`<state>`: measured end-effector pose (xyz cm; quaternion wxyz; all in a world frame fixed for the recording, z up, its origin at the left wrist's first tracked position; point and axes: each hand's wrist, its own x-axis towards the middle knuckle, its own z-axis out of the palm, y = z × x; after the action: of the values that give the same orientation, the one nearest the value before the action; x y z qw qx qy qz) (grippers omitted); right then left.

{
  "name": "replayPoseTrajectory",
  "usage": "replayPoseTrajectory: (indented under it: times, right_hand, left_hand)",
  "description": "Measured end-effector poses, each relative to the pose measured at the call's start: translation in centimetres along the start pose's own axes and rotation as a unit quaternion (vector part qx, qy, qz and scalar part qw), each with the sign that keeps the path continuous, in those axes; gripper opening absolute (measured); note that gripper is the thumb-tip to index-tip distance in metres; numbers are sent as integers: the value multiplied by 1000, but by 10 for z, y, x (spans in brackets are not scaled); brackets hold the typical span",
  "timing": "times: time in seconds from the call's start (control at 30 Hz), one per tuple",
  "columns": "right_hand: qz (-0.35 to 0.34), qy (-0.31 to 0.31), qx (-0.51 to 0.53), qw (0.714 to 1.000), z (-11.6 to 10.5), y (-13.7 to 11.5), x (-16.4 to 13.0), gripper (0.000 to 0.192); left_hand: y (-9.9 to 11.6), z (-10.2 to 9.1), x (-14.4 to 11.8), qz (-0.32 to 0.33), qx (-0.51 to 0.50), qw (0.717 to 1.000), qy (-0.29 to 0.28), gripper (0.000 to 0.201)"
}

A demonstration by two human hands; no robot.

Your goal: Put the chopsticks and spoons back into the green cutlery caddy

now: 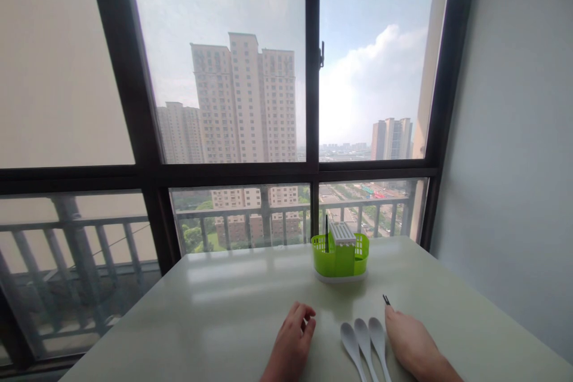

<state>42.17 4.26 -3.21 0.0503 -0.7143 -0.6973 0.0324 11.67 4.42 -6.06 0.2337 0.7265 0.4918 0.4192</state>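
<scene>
My left hand (293, 337) rests on the pale table with its fingers loosely bent and nothing in them. My right hand (409, 337) is closed around dark chopsticks (385, 299); just their tips poke out past the fingers, and the rest is hidden. Between my hands lie three white spoons (364, 343) side by side, bowls pointing away from me and handles running off the lower edge. They are nearest to my right hand. Farther back stands a bright green utensil holder (340, 259) with a grey slatted middle section. A thin dark stick (326, 236) stands upright in its left compartment.
The table (233, 298) reaches to a dark-framed window (313, 173) with a railing (246, 215) outside it. A plain wall (514, 161) rises along the right side. Tall buildings (244, 101) show through the glass.
</scene>
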Motion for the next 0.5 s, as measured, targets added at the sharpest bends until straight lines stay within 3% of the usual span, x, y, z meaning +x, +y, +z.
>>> replayPoseTrajectory:
  times: [0.4,0.5]
  right_hand:
    - [-36,16,-15,999,11,23,5,38]
    - [-33,38,-5,999,2,26,7,34]
  left_hand:
    - [4,-1,-1,2,-5,1000,2,22]
    - [4,-1,-1,1,-1,1000,2,21]
